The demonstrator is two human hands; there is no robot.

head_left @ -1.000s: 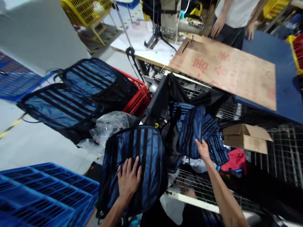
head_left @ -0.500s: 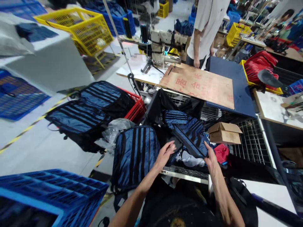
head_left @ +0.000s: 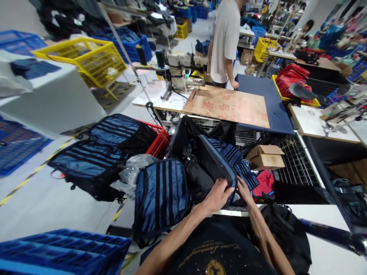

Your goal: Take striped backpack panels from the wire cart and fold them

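My left hand (head_left: 217, 195) and my right hand (head_left: 243, 190) both grip the near end of a blue striped backpack piece (head_left: 218, 162), lifted on edge out of a wire cart (head_left: 292, 164) full of similar blue and black pieces. Just left of my hands, a finished blue striped backpack (head_left: 161, 196) stands upright against the cart. Two more blue striped backpacks (head_left: 94, 152) lie stacked over a red crate (head_left: 159, 139) further left.
A cardboard box (head_left: 265, 156) and a red pouch (head_left: 264, 183) lie in the cart. Beyond it are a plywood board (head_left: 229, 107), a sewing machine (head_left: 183, 65) and a standing person (head_left: 225, 42). Blue crates (head_left: 63, 250) stand near left, a yellow basket (head_left: 86, 63) far left.
My left hand left the standing backpack and joined my right on the piece in the cart. The piece has been drawn nearer and tipped up on edge. My view rose.
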